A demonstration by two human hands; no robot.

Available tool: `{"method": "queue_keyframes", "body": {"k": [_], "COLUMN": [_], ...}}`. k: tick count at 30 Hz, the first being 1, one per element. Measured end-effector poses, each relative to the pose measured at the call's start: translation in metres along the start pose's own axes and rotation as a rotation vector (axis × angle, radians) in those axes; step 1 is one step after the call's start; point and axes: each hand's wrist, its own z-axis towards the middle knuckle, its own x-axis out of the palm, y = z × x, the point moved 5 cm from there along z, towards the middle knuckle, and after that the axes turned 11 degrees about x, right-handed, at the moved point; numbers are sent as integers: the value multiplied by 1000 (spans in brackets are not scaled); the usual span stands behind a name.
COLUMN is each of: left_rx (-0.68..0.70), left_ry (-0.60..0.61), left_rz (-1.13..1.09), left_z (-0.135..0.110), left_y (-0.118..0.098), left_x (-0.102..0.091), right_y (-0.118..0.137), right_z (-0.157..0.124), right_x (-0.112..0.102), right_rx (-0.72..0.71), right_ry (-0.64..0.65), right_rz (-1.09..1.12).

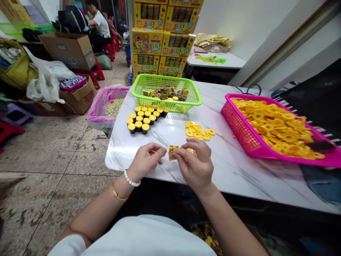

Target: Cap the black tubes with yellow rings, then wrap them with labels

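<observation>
My right hand pinches a small printed yellow label between thumb and fingers, just above the table's front edge. My left hand, a pearl bracelet on its wrist, is closed with thumb and fingertips together just left of the label. Whether anything small is between those fingertips I cannot make out. Beyond the left hand stand several black cups with yellow lids, grouped in rows. Flat yellow rings lie loose on the table beyond my right hand.
A green basket of wrapped cups stands behind the lidded cups. To the right, a pink basket is heaped with yellow rings. A pink tub of colourful beads is left of the table. Yellow boxes are stacked behind; people sit far left.
</observation>
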Motion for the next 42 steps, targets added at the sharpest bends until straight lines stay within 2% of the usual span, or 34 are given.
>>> {"method": "queue_keyframes", "body": {"k": [2,3,5,7,9,10,13,18,23,25,28,32,36,38,40,42], "left_rx": [27,41,66,84,108,127,192,179,143,109,-17,-117,17,58,44,10], "left_ry": [-1,-23,-81,-134,-203,-254,-383,-387,-372,-356,-319,-334,-466,-494,-504,-521], "left_rz": [-23,-28,-16,8,25,33,61,77,32,-14,-193,-318,-205,-183,-206,-248], "left_z": [-1,-2,-7,-13,-22,-27,-45,-61,-60,-58,-54,-53,-55,-55,-55,-54], "left_y": [-3,-5,-9,-12,-15,-16,-19,-15,-9,-6,2,9,1,-2,-1,1], "left_x": [-2,-5,-13,-21,-28,-31,-38,-38,-39,-40,-41,-50,-68,-74,-78,-81], "right_y": [12,13,9,7,11,14,23,32,35,38,46,54,60,60,54,42], "right_z": [0,0,-5,-15,-25,-27,-27,-27,-28,-27,-26,-24,-11,1,17,33], "right_x": [6,10,25,45,59,62,62,60,56,56,56,64,73,79,86,96], "right_rx": [58,147,415,693,863,895,853,769,679,596,409,225,163,151,172,222], "right_ry": [31,60,180,385,521,528,415,342,302,303,311,414,520,541,481,353], "right_rz": [87,155,348,549,647,643,559,517,473,429,358,275,262,267,244,189]}}
